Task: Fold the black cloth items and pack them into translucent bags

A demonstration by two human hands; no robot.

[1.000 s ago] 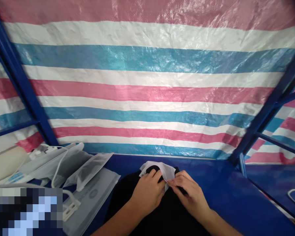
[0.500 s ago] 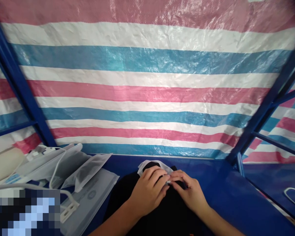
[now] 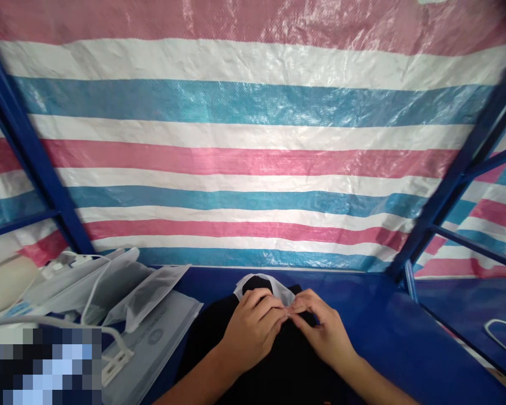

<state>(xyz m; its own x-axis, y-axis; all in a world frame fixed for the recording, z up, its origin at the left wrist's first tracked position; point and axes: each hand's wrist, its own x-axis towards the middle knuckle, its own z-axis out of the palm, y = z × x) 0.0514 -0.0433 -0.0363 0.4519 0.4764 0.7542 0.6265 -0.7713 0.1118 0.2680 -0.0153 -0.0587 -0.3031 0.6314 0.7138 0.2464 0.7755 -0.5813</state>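
Note:
My left hand (image 3: 253,323) and my right hand (image 3: 322,326) meet over black cloth (image 3: 287,365) at the bottom centre. The fingertips of both pinch the edge of a translucent whitish plastic bag (image 3: 284,291). The bag curves up behind my fingers, with a black patch (image 3: 257,283) showing inside its outline. I cannot tell whether that patch is in the bag or beyond it. My fingers hide most of the gripped edge.
Frosted plastic bags (image 3: 168,326) lie in a pile at the left, with a white cable (image 3: 93,287) and a white power strip (image 3: 117,365) on them. Blue metal posts (image 3: 442,197) frame a striped plastic sheet (image 3: 253,163) behind the blue surface (image 3: 383,326).
My fingertips have shifted slightly and draw closer together. The small white piece seen between them before is now mostly covered, and more of the bag shows behind my right fingers.

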